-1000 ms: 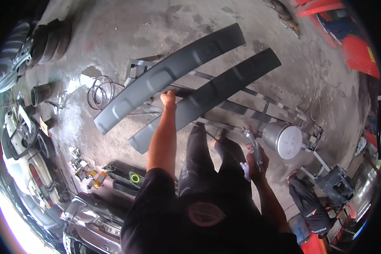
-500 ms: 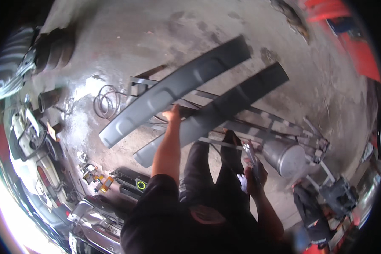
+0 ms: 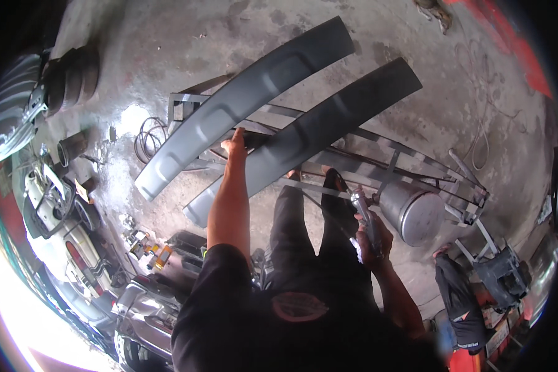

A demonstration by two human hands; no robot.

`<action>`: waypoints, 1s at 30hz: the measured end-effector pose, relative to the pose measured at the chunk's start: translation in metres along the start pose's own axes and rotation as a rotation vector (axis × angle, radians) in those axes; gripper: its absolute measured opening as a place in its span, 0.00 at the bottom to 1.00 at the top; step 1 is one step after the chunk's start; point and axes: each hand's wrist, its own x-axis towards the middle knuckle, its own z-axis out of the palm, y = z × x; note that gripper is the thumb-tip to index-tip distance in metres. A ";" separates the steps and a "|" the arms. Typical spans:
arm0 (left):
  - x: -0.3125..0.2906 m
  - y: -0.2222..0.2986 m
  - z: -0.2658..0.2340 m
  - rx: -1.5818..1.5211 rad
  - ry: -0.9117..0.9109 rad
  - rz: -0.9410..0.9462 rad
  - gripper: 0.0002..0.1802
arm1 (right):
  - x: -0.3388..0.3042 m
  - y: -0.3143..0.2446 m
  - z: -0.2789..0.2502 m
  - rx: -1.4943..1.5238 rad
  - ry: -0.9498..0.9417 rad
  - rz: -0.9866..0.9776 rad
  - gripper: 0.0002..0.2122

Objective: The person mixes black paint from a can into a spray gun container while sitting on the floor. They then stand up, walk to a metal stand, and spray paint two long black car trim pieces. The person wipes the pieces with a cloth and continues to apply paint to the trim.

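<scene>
Left hand point(image 3: 237, 144) has stayed planted on the lower edge of the upper grey trim panel point(image 3: 245, 102), fingers pressed against it, steadying. Both that panel and the second grey panel point(image 3: 316, 133) lie side by side on the metal rack point(image 3: 415, 164). Right hand point(image 3: 373, 239), grip closed around the spray gun point(image 3: 366, 214), has lifted slightly over the last second, its metal cup point(image 3: 412, 214) beside the rack. Looks like spraying is about to start.

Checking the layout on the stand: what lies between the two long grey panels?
In the head view, only a narrow gap between the upper grey panel and lower grey panel, showing the metal stand bars; the left hand reaches into it.
</scene>
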 end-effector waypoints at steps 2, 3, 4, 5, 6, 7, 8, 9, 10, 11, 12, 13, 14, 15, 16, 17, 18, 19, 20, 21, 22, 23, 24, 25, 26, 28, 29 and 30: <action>0.008 0.002 0.016 0.036 0.023 0.022 0.57 | 0.000 0.003 -0.001 -0.079 -0.010 -0.036 0.20; 0.012 -0.002 0.027 0.075 -0.002 0.041 0.57 | -0.004 0.008 -0.001 -0.153 0.010 -0.059 0.19; 0.020 0.008 0.026 0.109 -0.019 0.087 0.58 | -0.008 0.017 -0.001 -0.189 0.020 -0.102 0.21; 0.030 0.014 0.027 0.150 -0.052 0.123 0.58 | -0.016 0.033 -0.002 -0.257 0.015 -0.254 0.23; 0.043 0.016 0.021 0.171 -0.082 0.128 0.58 | -0.025 0.048 0.000 -0.328 -0.017 -0.364 0.25; 0.051 0.022 0.025 0.186 -0.112 0.132 0.58 | -0.029 0.062 0.002 -0.369 -0.054 -0.437 0.28; 0.058 0.023 0.029 0.194 -0.130 0.125 0.58 | -0.031 0.068 -0.001 -0.284 -0.125 -0.335 0.23; 0.062 0.036 0.030 0.191 -0.117 0.133 0.58 | -0.007 0.037 -0.013 -0.193 -0.177 -0.241 0.18; 0.065 0.032 0.043 0.205 -0.116 0.130 0.58 | 0.011 0.002 -0.033 -0.031 -0.075 -0.050 0.10; 0.060 0.032 0.060 0.215 -0.117 0.132 0.58 | 0.005 0.003 -0.040 -0.072 -0.032 -0.045 0.11; 0.060 0.041 0.060 0.228 -0.104 0.151 0.58 | 0.002 0.007 -0.038 -0.086 -0.016 -0.064 0.12; 0.060 0.039 0.072 0.248 -0.102 0.163 0.58 | -0.001 0.009 -0.040 -0.067 0.004 -0.046 0.12; 0.061 0.038 0.076 0.262 -0.100 0.164 0.58 | -0.001 0.010 -0.041 -0.043 0.011 -0.025 0.12; 0.065 0.040 0.077 0.283 -0.096 0.181 0.58 | 0.000 0.011 -0.037 -0.008 0.010 -0.012 0.12; 0.069 0.037 0.080 0.294 -0.103 0.190 0.59 | 0.000 0.011 -0.035 0.012 0.016 0.017 0.13; 0.076 0.032 0.080 0.306 -0.108 0.193 0.59 | 0.000 0.008 -0.032 0.032 0.010 0.047 0.14; 0.085 0.024 0.080 0.313 -0.112 0.193 0.59 | -0.002 0.007 -0.028 0.051 0.000 0.075 0.15; 0.093 0.018 0.085 0.361 -0.142 0.223 0.59 | -0.002 0.009 -0.026 0.040 -0.013 0.055 0.16; 0.105 0.005 0.084 0.445 -0.155 0.270 0.59 | -0.011 0.021 -0.020 0.104 -0.036 0.089 0.17; 0.118 -0.008 0.088 0.617 -0.160 0.376 0.59 | -0.019 0.039 -0.012 0.272 -0.076 0.169 0.18; 0.139 -0.006 0.082 0.924 -0.108 0.561 0.59 | -0.032 0.069 0.006 0.980 -0.156 0.556 0.19; 0.150 -0.010 0.084 1.124 -0.044 0.658 0.59 | -0.038 0.085 0.011 1.219 -0.176 0.723 0.20; 0.166 -0.012 0.068 1.275 0.045 0.707 0.59 | -0.039 0.093 0.012 1.178 -0.210 0.714 0.20; 0.192 0.011 0.014 1.244 0.177 0.677 0.59 | -0.021 0.065 0.005 0.699 -0.267 0.234 0.22; 0.143 -0.032 0.080 0.864 0.065 0.471 0.58 | -0.009 0.034 -0.006 0.013 0.032 -0.007 0.23; 0.025 -0.035 0.147 0.355 -0.002 0.175 0.56 | 0.001 0.030 -0.023 -0.033 0.105 0.095 0.21; -0.002 -0.023 0.147 0.266 0.024 0.134 0.55 | 0.004 0.025 -0.025 -0.050 0.102 0.086 0.20; -0.025 -0.014 0.148 0.212 0.048 0.111 0.54 | 0.007 0.023 -0.026 -0.067 0.101 0.072 0.19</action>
